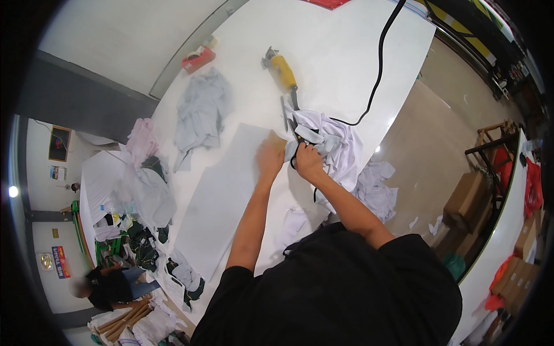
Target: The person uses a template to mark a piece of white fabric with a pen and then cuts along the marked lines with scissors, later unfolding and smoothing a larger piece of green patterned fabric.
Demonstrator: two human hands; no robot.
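My right hand [310, 160] is closed round the black handles of a pair of scissors [288, 118], whose blades point away from me. Close to its left, my left hand [270, 158] is smeared by motion at the edge of a long light-grey fabric piece [216, 199]. A small tan patch [276, 142] shows by its fingertips; what it is stays unclear. Whether those fingers grip the cloth cannot be made out. Beside and beyond my right hand lies a crumpled heap of pale lilac fabric [346, 141], with grey scraps on it.
A yellow handheld electric cutter [281, 70] rests on the white table [329, 46], and a black cable [379, 69] crosses the surface. Crumpled grey cloth [203, 109] and a red tape dispenser [198, 59] lie far left. Another person [109, 286] is at the lower left.
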